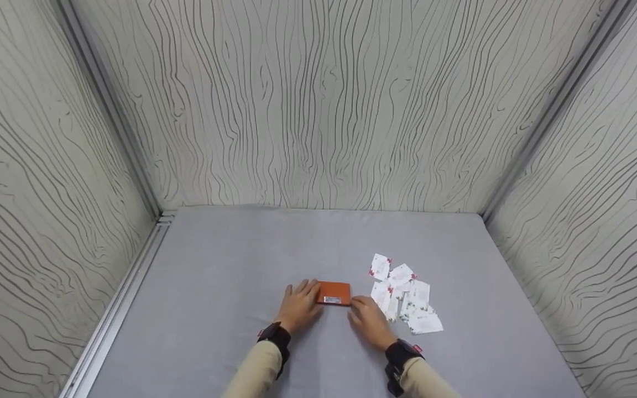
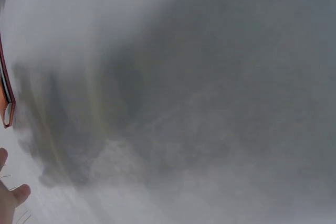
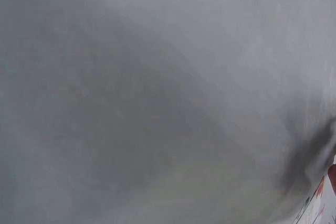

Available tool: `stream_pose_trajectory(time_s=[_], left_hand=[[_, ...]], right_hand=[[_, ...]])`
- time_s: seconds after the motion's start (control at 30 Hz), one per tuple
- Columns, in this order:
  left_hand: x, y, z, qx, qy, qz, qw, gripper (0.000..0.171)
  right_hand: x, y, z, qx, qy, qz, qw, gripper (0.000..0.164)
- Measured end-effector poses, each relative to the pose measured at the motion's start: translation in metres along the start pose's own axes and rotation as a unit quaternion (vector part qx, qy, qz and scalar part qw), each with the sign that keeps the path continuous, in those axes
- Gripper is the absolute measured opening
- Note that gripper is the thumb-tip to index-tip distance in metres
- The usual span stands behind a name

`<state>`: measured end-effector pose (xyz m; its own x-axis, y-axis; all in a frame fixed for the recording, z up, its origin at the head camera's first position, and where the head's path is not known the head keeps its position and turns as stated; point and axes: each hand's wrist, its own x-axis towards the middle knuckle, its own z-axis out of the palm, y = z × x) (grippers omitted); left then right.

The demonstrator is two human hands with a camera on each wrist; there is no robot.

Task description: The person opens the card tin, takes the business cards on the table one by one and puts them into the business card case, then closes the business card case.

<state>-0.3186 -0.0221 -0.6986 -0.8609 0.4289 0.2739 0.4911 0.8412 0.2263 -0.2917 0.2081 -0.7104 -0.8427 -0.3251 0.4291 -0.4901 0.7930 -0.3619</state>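
Observation:
An orange wallet point(image 1: 334, 291) with a silvery label on its near side lies flat on the grey cloth in the head view. At its left edge rests my left hand point(image 1: 298, 309), fingers extended and fingertips overlapping the edge. My right hand point(image 1: 372, 323) is by the near right corner, its fingers loosely bent and index fingertip right at the corner. In the left wrist view the wallet's folded edge point(image 2: 7, 100) shows at the far left, above fingertips point(image 2: 21, 194). Only one fingertip point(image 3: 333, 176) of the right hand enters the right wrist view.
Several white cards point(image 1: 419, 293) with red and green floral prints lie scattered and overlapping, right of the wallet. Grey cloth point(image 1: 213, 265) covers the table. Wood-grain-patterned walls point(image 1: 318, 110) stand at the back and both sides, with metal rails point(image 1: 114, 315) along the left edge.

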Motion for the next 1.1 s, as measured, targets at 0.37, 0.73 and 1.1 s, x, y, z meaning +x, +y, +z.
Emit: stream_pose_trajectory(time_s=[0.37, 0.73, 1.1], left_hand=[[0.001, 0.003, 0.008, -0.015, -0.016, -0.017, 0.9996, 0.060], [0.010, 0.007, 0.007, -0.025, -0.040, -0.033, 0.9983, 0.064], [0.016, 0.008, 0.008, -0.015, -0.039, -0.029, 0.9987, 0.053]], right_hand=[[-0.003, -0.002, 0.007, -0.006, 0.017, 0.008, 1.000, 0.022], [-0.001, -0.005, 0.008, -0.012, 0.016, 0.023, 1.000, 0.021], [-0.002, -0.003, 0.007, -0.003, 0.021, 0.032, 0.999, 0.019]])
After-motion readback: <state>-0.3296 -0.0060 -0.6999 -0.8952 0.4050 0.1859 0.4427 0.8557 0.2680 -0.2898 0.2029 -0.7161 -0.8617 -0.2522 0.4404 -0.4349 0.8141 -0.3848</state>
